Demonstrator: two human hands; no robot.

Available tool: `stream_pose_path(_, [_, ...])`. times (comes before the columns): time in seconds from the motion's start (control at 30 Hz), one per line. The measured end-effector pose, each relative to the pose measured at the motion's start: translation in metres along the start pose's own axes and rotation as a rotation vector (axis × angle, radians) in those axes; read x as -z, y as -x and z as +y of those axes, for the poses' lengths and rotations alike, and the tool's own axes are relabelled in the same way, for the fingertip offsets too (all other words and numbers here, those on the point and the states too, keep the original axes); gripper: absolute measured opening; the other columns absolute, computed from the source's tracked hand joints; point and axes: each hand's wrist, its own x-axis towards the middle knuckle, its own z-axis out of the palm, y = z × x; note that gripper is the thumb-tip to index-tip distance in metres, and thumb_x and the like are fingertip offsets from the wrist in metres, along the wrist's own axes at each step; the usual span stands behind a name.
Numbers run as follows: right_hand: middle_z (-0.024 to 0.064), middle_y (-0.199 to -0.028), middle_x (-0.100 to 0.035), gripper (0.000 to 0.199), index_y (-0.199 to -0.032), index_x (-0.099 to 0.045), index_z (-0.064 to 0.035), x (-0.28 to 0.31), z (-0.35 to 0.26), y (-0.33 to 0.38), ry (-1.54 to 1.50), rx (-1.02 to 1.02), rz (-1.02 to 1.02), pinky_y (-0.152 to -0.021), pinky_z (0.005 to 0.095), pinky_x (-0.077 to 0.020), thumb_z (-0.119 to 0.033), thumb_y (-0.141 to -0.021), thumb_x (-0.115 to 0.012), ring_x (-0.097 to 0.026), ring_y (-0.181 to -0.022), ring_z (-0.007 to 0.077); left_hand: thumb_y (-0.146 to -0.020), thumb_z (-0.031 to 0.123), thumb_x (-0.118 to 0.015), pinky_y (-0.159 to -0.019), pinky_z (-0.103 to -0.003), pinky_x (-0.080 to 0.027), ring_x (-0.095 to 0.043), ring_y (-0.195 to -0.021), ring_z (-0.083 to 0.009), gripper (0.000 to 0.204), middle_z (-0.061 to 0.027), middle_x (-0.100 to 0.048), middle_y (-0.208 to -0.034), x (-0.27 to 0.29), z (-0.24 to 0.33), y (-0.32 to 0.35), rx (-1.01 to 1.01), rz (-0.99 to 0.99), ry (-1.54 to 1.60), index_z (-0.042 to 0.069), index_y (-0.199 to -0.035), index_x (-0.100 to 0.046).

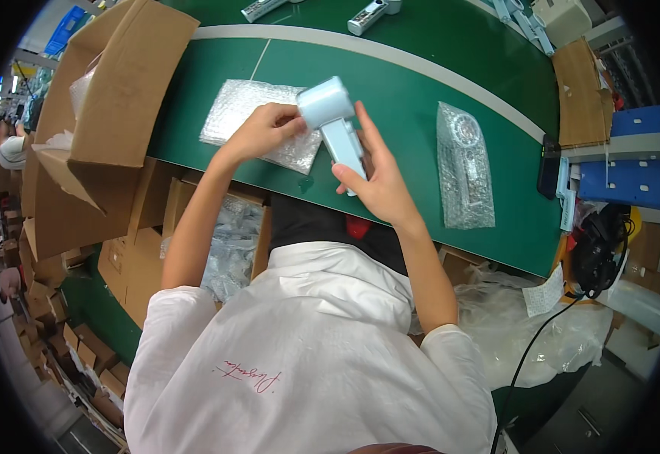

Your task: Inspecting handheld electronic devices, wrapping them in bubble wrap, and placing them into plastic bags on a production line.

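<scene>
In my right hand [379, 181] is a light-blue handheld device [326, 102], shaped like a hair dryer with a drum-like head and a straight handle. My thumb lies across the handle, and the fingers go up its right side. My left hand [269, 132] is closed, its fingertips pinched at the left end of the head; what lies between them is partly hidden. Under and beside that hand, flat bubble-wrap bags [228, 106] lie on the green table [398, 83]. A bubble-wrapped device [465, 166] rests to the right of my right hand.
A big open cardboard box [118, 98] stands at the left. More devices [372, 17] lie beyond the pale strip at the back. Clear plastic bags fill a carton [231, 234] below the table edge. Blue bins [629, 181] and a black cable [530, 340] are at the right.
</scene>
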Motion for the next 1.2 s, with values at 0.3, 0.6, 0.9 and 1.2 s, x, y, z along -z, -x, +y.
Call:
stream_pose_path(0.3, [0.0177,-0.118,-0.068,0.054,-0.134,-0.055,-0.0017,0.001,0.023,0.004,0.629,0.087,-0.111,-0.078,0.0394,-0.0542,0.002,-0.082,-0.07,-0.068,-0.089,0.0252,-0.092,0.009,-0.056,-0.062,-0.021,-0.035,-0.041,-0.067,-0.0076,0.015,0.0018,-0.053,-0.072,0.017,-0.032,0.0,0.061,0.068,0.807,0.005,-0.078,-0.06])
stream_pose_path(0.6, [0.0214,-0.113,-0.068,0.047,-0.136,-0.053,-0.002,-0.013,-0.033,0.007,0.926,-0.003,-0.139,-0.07,0.0369,-0.0553,-0.012,-0.091,-0.065,-0.068,-0.086,0.0316,-0.08,0.001,-0.065,-0.067,-0.028,-0.038,-0.043,-0.072,-0.0182,0.012,-0.0054,-0.05,-0.075,-0.026,0.061,0.024,-0.623,0.277,-0.467,0.006,-0.08,-0.054])
stream_pose_path(0.9, [0.0157,-0.098,-0.069,0.057,-0.135,-0.054,-0.0038,0.008,-0.03,0.026,-0.617,-0.372,0.489,-0.055,0.0271,-0.0498,-0.05,-0.104,-0.041,-0.064,-0.067,0.0194,-0.073,0.002,-0.066,-0.073,-0.034,-0.039,-0.043,-0.075,-0.0237,0.017,-0.0061,-0.05,-0.082,-0.087,0.109,0.027,-0.902,0.118,-0.471,0.008,-0.083,-0.053])
stream_pose_path(1.2, [0.0167,-0.103,-0.069,0.091,-0.137,-0.054,-0.0054,0.083,-0.054,0.066,-0.037,-0.534,-0.166,-0.044,0.0239,-0.0437,-0.077,-0.095,-0.016,-0.065,-0.066,0.0173,-0.076,-0.001,-0.061,-0.065,-0.032,-0.037,-0.039,-0.07,-0.0211,0.013,-0.005,-0.047,-0.074,-0.081,0.156,0.018,-0.854,0.094,-0.143,0.007,-0.077,-0.051])
